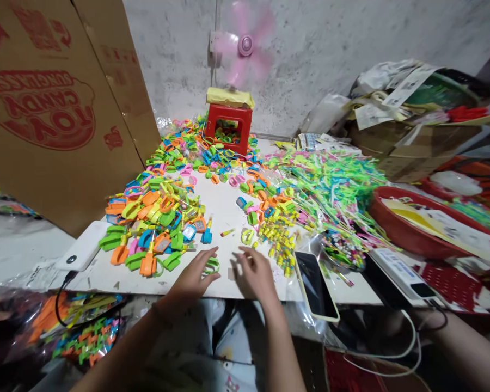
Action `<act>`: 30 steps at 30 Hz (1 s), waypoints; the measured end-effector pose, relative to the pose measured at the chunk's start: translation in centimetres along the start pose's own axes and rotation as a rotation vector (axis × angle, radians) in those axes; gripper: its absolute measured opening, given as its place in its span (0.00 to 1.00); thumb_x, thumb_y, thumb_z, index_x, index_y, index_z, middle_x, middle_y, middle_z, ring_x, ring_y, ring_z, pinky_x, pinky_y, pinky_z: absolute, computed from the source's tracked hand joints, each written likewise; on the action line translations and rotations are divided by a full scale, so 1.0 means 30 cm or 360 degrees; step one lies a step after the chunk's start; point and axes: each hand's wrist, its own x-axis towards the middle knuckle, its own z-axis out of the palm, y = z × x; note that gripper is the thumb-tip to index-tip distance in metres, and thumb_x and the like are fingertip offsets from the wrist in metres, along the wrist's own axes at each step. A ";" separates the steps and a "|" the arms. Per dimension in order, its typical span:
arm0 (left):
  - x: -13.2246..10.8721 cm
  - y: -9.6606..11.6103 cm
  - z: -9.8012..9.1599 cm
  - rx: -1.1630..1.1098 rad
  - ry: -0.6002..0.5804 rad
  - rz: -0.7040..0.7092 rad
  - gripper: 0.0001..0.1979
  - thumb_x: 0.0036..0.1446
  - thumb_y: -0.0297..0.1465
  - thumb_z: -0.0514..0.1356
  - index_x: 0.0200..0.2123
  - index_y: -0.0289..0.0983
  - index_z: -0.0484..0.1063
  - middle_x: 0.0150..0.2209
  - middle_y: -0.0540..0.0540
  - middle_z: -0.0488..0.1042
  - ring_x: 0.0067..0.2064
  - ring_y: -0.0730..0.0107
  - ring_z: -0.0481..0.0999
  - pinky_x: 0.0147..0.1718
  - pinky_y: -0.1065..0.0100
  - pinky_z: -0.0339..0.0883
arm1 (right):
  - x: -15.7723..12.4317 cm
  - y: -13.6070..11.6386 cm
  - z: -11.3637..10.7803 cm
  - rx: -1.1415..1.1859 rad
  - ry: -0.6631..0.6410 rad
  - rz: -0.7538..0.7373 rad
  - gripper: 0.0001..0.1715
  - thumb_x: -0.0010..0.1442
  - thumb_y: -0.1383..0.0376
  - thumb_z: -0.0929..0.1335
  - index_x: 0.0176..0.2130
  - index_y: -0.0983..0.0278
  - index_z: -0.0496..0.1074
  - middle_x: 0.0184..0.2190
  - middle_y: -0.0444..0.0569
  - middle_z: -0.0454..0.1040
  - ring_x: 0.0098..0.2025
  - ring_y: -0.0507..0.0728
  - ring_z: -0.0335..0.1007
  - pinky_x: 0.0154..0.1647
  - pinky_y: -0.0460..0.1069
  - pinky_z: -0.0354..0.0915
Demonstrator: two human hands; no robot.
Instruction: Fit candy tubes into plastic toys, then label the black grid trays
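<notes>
My left hand (196, 273) is low over the table's front edge, thumb and fingers apart. Between them shows a green toy watch (212, 265); whether the fingers touch it, I cannot tell. Just to the right, my right hand (256, 269) has loosely bent fingers spread apart, with nothing visible in them. A small yellow candy tube (227, 232) and a yellow-green watch (247, 236) lie beyond the hands. On the left is a heap of colourful toy watches (151, 212), several with candy tubes attached. A pile of yellow candy tubes (278, 239) is beside my right hand.
A large carton (61, 98) and a white power bank (84, 247) stand left. To the right are a phone (316, 286), thin plastic strips (330, 179) and a red basin (416, 234). A red stool (228, 128) and pink fan (245, 46) are behind. Another person's arm (465, 348) is at far right.
</notes>
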 end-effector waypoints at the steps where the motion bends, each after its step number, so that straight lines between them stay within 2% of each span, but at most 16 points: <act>1: -0.013 0.012 -0.006 -0.0098 0.0038 -0.0101 0.30 0.55 0.32 0.61 0.62 0.39 0.61 0.55 0.39 0.71 0.53 0.59 0.73 0.56 0.55 0.65 | 0.016 0.019 -0.021 -0.0208 0.0084 0.0077 0.17 0.65 0.60 0.62 0.48 0.62 0.75 0.41 0.53 0.78 0.45 0.61 0.72 0.45 0.52 0.60; 4: -0.051 0.059 -0.041 -0.0281 0.0124 -0.0337 0.27 0.51 0.35 0.65 0.55 0.37 0.67 0.48 0.41 0.76 0.47 0.59 0.76 0.52 0.57 0.68 | 0.057 0.063 -0.048 -0.0719 0.0079 0.0271 0.16 0.66 0.60 0.62 0.46 0.63 0.74 0.42 0.56 0.77 0.46 0.63 0.71 0.46 0.55 0.58; 6: -0.071 0.094 -0.072 -0.0306 0.0156 -0.0401 0.23 0.49 0.37 0.67 0.48 0.36 0.70 0.45 0.42 0.77 0.47 0.58 0.76 0.51 0.57 0.67 | 0.070 0.073 -0.037 -0.0830 0.0036 0.0342 0.15 0.66 0.58 0.63 0.41 0.65 0.74 0.37 0.55 0.77 0.42 0.62 0.72 0.44 0.54 0.57; 8: -0.087 0.125 -0.101 -0.0341 0.0151 -0.0455 0.24 0.47 0.39 0.69 0.45 0.36 0.71 0.43 0.42 0.77 0.45 0.57 0.76 0.47 0.58 0.68 | 0.073 0.074 -0.016 -0.0847 0.0072 0.0375 0.13 0.65 0.59 0.64 0.37 0.66 0.73 0.33 0.54 0.77 0.39 0.61 0.73 0.44 0.53 0.57; 11: -0.111 0.153 -0.133 -0.0467 0.0109 -0.0485 0.28 0.45 0.43 0.70 0.47 0.37 0.69 0.44 0.43 0.76 0.44 0.58 0.76 0.43 0.62 0.69 | 0.076 0.074 0.004 -0.0820 0.0140 0.0423 0.12 0.62 0.64 0.65 0.43 0.67 0.73 0.33 0.55 0.78 0.37 0.62 0.73 0.41 0.52 0.58; 13: -0.128 0.162 -0.144 -0.0482 0.0099 -0.0421 0.28 0.49 0.44 0.68 0.50 0.38 0.68 0.48 0.43 0.74 0.48 0.58 0.75 0.45 0.63 0.69 | 0.083 0.081 0.003 -0.0771 0.0156 0.0465 0.15 0.59 0.67 0.65 0.45 0.70 0.73 0.35 0.60 0.78 0.38 0.64 0.73 0.39 0.52 0.59; 16: -0.149 0.172 -0.151 -0.0413 0.0125 -0.0293 0.26 0.57 0.44 0.62 0.56 0.41 0.63 0.56 0.41 0.69 0.56 0.58 0.70 0.54 0.62 0.64 | 0.094 0.096 -0.013 -0.0676 0.0129 0.0445 0.12 0.55 0.69 0.64 0.37 0.71 0.75 0.33 0.63 0.77 0.38 0.65 0.73 0.39 0.53 0.61; 18: -0.158 0.183 -0.155 -0.0434 0.0153 -0.0284 0.29 0.59 0.44 0.61 0.59 0.41 0.59 0.57 0.41 0.68 0.56 0.59 0.70 0.54 0.61 0.63 | 0.086 0.093 -0.025 -0.0597 0.0094 0.0362 0.11 0.55 0.68 0.64 0.35 0.69 0.75 0.35 0.60 0.77 0.40 0.63 0.73 0.41 0.53 0.62; 20: -0.162 0.197 -0.162 -0.0475 0.0185 -0.0310 0.30 0.56 0.43 0.64 0.58 0.40 0.59 0.55 0.40 0.71 0.52 0.60 0.74 0.51 0.61 0.67 | 0.051 0.064 -0.030 -0.0302 0.0101 0.0241 0.10 0.57 0.64 0.65 0.37 0.66 0.73 0.37 0.56 0.77 0.40 0.61 0.72 0.43 0.52 0.64; 22: -0.163 0.210 -0.170 -0.0451 0.0206 -0.0307 0.27 0.54 0.43 0.66 0.53 0.39 0.64 0.53 0.41 0.73 0.51 0.59 0.75 0.49 0.62 0.69 | -0.013 0.003 -0.031 0.0244 0.0084 0.0110 0.12 0.60 0.58 0.65 0.40 0.63 0.68 0.36 0.52 0.76 0.38 0.59 0.72 0.41 0.51 0.66; 24: -0.163 0.221 -0.178 -0.0362 0.0200 -0.0272 0.23 0.54 0.43 0.66 0.49 0.39 0.67 0.52 0.42 0.74 0.52 0.59 0.74 0.48 0.63 0.69 | -0.091 -0.080 -0.027 0.0774 -0.0066 -0.0005 0.12 0.64 0.56 0.63 0.43 0.61 0.64 0.34 0.48 0.74 0.37 0.57 0.72 0.39 0.50 0.67; 25: -0.163 0.224 -0.181 -0.0311 0.0194 -0.0249 0.22 0.54 0.43 0.66 0.49 0.39 0.68 0.52 0.42 0.74 0.52 0.59 0.74 0.49 0.62 0.68 | -0.129 -0.123 -0.023 0.0886 -0.0154 -0.0053 0.11 0.66 0.56 0.62 0.45 0.60 0.63 0.35 0.47 0.74 0.37 0.56 0.72 0.38 0.49 0.67; 27: -0.163 0.230 -0.185 -0.0218 0.0184 -0.0210 0.22 0.54 0.43 0.66 0.49 0.40 0.70 0.51 0.43 0.74 0.53 0.59 0.73 0.50 0.62 0.67 | -0.187 -0.196 -0.013 0.0890 -0.0199 -0.0142 0.10 0.68 0.59 0.60 0.47 0.59 0.63 0.37 0.47 0.73 0.38 0.54 0.71 0.37 0.48 0.66; 30: -0.164 0.231 -0.184 -0.0136 0.0154 -0.0187 0.23 0.53 0.43 0.66 0.50 0.40 0.70 0.51 0.44 0.75 0.53 0.59 0.74 0.52 0.62 0.66 | -0.218 -0.247 0.008 0.0694 -0.0037 -0.0307 0.08 0.68 0.62 0.60 0.44 0.58 0.66 0.36 0.45 0.73 0.38 0.54 0.70 0.37 0.48 0.64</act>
